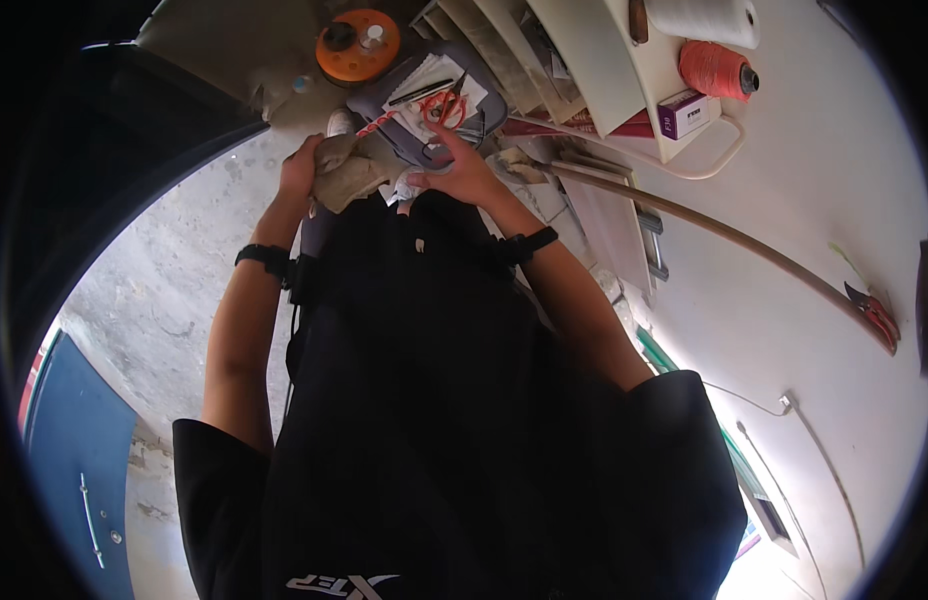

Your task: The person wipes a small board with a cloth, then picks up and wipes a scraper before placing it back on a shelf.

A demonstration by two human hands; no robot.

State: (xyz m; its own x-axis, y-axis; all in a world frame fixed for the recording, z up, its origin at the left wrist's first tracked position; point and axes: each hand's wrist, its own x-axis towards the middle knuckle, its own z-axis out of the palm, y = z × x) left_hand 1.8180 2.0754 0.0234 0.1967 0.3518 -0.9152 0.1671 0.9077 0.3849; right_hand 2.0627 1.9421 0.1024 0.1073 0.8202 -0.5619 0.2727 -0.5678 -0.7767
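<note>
My left hand (302,166) grips a crumpled tan piece of fabric (350,172) by its left side, above my lap. To the right, my right hand (464,171) is held with its fingers apart and nothing between them. Its fingertips are close to a pair of scissors with orange-red handles (447,106). The scissors lie on white paper (473,91) on top of a grey plastic stool or bin (495,112). A black pen (420,91) lies beside them. A red-and-white striped strip (375,124) reaches from that pile toward the fabric.
An orange round stool (351,69) carries small containers. At upper right, a shelf unit (614,67) holds a white thread cone (696,21), a coral thread cone (711,69) and a purple-white box (685,115). A long wooden pole (719,225) and red-handled pruning shears (875,311) are by the wall.
</note>
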